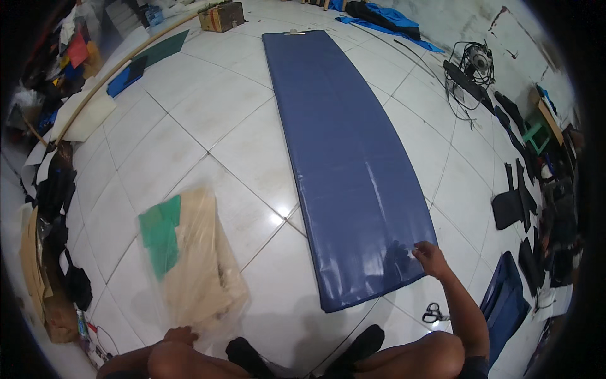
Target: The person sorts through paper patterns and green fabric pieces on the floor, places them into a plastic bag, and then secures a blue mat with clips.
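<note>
A long, glossy blue vinyl-covered mat lies lengthwise on the tiled floor before me. Over its near right corner is my right hand, thumb and fingers drawn together; a small pale bit shows at the fingertips, too small to name. To the left, a clear plastic bag holds folded beige material and a green piece. My left hand is closed on the near edge of this bag, partly hidden behind my knee. Black-handled scissors rest on the floor below my right hand.
Folded dark blue material lies at my right. Black cut pieces and a corded power tool are along the right wall. A cardboard box stands at the far left, beside a long bent pole. Scraps line the left side.
</note>
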Tool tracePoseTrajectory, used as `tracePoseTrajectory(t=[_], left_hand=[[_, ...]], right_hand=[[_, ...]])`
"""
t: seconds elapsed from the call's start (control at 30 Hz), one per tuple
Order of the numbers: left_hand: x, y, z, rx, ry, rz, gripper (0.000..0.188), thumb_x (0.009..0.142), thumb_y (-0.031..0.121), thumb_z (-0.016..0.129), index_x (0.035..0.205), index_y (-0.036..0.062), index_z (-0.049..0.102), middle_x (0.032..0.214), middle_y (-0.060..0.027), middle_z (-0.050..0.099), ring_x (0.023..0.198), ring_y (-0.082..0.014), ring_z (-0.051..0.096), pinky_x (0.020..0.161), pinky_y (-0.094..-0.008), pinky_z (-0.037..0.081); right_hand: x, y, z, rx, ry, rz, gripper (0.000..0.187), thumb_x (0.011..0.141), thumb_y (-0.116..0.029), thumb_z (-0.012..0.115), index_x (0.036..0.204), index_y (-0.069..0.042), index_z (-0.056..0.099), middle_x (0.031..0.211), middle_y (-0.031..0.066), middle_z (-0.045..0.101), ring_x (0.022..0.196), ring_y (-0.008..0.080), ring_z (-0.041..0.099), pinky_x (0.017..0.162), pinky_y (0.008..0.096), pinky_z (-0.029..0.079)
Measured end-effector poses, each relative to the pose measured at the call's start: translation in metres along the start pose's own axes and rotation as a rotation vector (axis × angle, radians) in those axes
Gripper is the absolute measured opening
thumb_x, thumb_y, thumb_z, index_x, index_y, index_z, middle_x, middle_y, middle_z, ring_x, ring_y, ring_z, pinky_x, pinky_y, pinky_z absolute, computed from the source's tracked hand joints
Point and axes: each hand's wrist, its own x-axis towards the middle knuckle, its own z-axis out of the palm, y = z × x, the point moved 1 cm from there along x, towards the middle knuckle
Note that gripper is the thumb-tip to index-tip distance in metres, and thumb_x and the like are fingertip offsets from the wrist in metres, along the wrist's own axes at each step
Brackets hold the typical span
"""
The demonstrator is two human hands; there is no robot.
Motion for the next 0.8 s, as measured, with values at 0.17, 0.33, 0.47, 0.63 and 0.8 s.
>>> tracePoseTrajectory(t=[0.17,0.33,0.47,0.63,0.8], left_hand=[[-0.025,0.012,0.030,-0.127,-0.072,-0.263,0.033,0.083,0.012,0.053,0.115,0.0139,0.060,0.113,-0.0162,0.055,0.105,-0.0343,0.058,0.088,-0.0460,0.049],[-0.073,0.040,0.075,-0.252,-0.084,-0.482,0.032,0.082,0.011,0.052,0.113,0.0136,0.061,0.113,-0.0163,0.055,0.104,-0.0342,0.058,0.088,-0.0460,0.049],[-0.097,0.082,0.096,-0.310,-0.029,-0.583,0.031,0.082,0.011,0.052,0.112,0.0134,0.061,0.112,-0.0163,0.055,0.103,-0.0341,0.058,0.088,-0.0460,0.049],[-0.125,0.142,0.085,-0.547,0.595,-0.601,0.021,0.080,0.008,0.050,0.099,0.0072,0.059,0.101,-0.0166,0.054,0.097,-0.0359,0.057,0.078,-0.0467,0.049],[-0.151,0.210,0.078,-0.752,0.964,-0.499,0.016,0.077,0.000,0.054,0.092,0.0068,0.054,0.092,-0.0139,0.049,0.087,-0.0353,0.055,0.071,-0.0439,0.048]], right_hand=[[0.088,0.064,-0.048,-0.364,0.256,-0.044,0.068,0.083,-0.041,0.069,0.129,0.003,0.047,0.122,0.0262,0.055,0.109,0.0348,0.058,0.089,0.0399,0.048],[0.156,0.096,-0.035,-0.038,0.102,0.135,0.076,0.081,-0.050,0.068,0.124,0.010,0.050,0.114,0.0258,0.061,0.108,0.0309,0.060,0.089,0.0379,0.048],[0.156,0.097,-0.029,0.146,-0.052,0.281,0.078,0.081,-0.048,0.069,0.125,0.013,0.046,0.121,0.0268,0.057,0.111,0.0331,0.056,0.094,0.0391,0.045],[0.180,0.128,-0.031,-0.045,-0.139,0.210,0.095,0.079,-0.065,0.062,0.121,0.020,0.044,0.120,0.0285,0.056,0.111,0.0352,0.056,0.094,0.0422,0.044],[0.196,0.157,-0.032,0.427,-0.418,0.302,0.049,0.086,-0.058,0.058,0.088,-0.013,0.040,0.078,0.0055,0.038,0.069,0.0204,0.039,0.060,0.0390,0.036]])
